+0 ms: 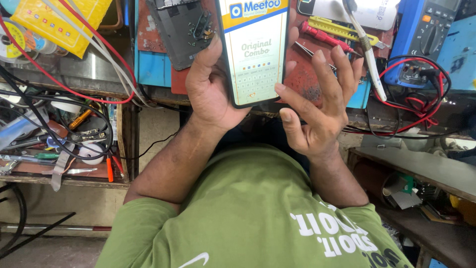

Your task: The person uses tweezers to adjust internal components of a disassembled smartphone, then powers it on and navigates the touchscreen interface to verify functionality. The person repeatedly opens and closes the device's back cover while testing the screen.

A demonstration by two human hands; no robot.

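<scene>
Two bare hands are raised over a cluttered repair bench, and between them, at the upper middle of the frame, is a phone display panel (255,49) with a printed white, blue and yellow film on its face. The left hand (213,92) grips it from behind: the thumb lies along the panel's left edge and the fingertips show past its right edge. The right hand (320,106) is open with its fingers spread, holding nothing, and its forefinger tip is touching the panel's lower right edge.

Just left of the panel, at the top of the frame, a dark opened phone body (181,30) lies on the bench. To the right of the panel lie a red screwdriver (322,35) and a yellow-handled tool (337,27), with a white pen-shaped tool (371,59) beside them. A blue multimeter (421,39) sits at the upper right, with its red and black leads (421,101) coiled below it. A yellow packet (59,20) lies at the upper left. The person's green shirt (238,213) fills the bottom of the frame.
</scene>
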